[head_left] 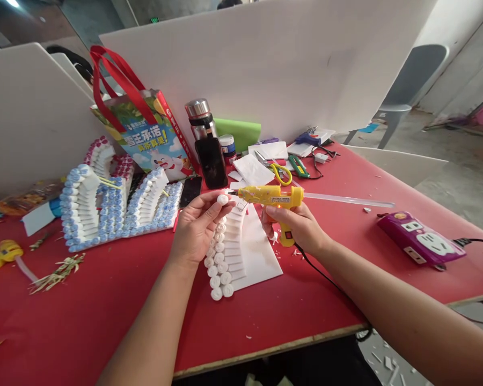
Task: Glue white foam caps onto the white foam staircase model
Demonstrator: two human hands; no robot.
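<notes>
My left hand [195, 228] pinches a small white rolled piece [222, 200] between thumb and fingers. A yellow hot glue gun [269, 197] is gripped in my right hand [301, 225], its nozzle close to that piece; whether they touch I cannot tell. From the gun's back a long clear glue stick [350, 201] juts out to the right. Below my hands lies a white board [261, 262]. Along its left edge runs a curved double row of white rolled pieces [219, 262], with white strips fanning beside them. My left hand hides the row's upper end.
Blue-tipped white fan pieces [112, 214] stand at left, before a printed bag [153, 134]. Behind are a steel flask [201, 118], a black phone [211, 163] and yellow-handled scissors [282, 174]. A purple power socket [421, 238] lies right; the gun's cord [326, 273] crosses the red table [116, 300].
</notes>
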